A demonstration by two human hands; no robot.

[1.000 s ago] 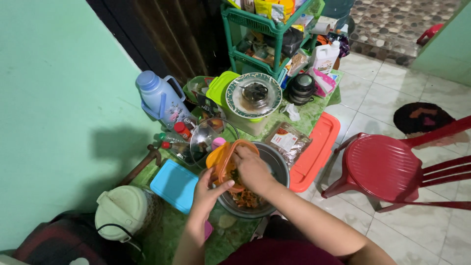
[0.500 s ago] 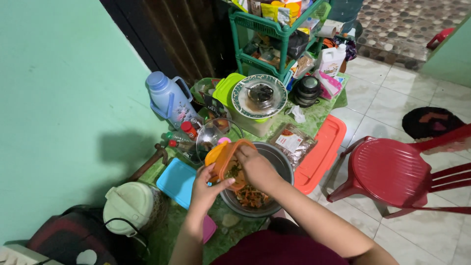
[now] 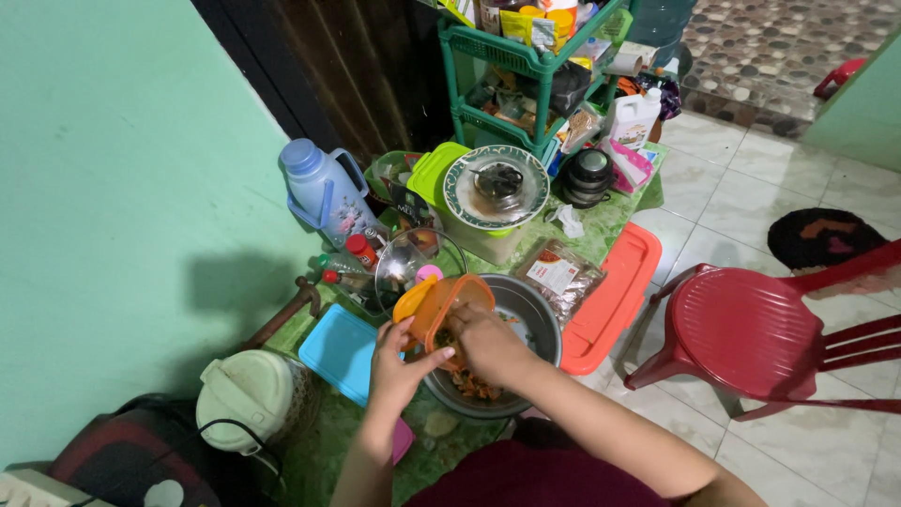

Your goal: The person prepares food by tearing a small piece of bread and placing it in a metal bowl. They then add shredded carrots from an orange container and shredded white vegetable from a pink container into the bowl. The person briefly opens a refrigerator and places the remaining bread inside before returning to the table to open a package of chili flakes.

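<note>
Cluttered green mat: hands (image 3: 441, 352) on translucent orange tub (image 3: 449, 302) over round steel bowl (image 3: 535, 314).

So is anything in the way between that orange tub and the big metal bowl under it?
Nothing visible. The orange tub is tilted right over the metal bowl, with the left hand holding its side and the right hand at its mouth. Only food shows in the bowl below; the blue lid lies off to the side.
</note>
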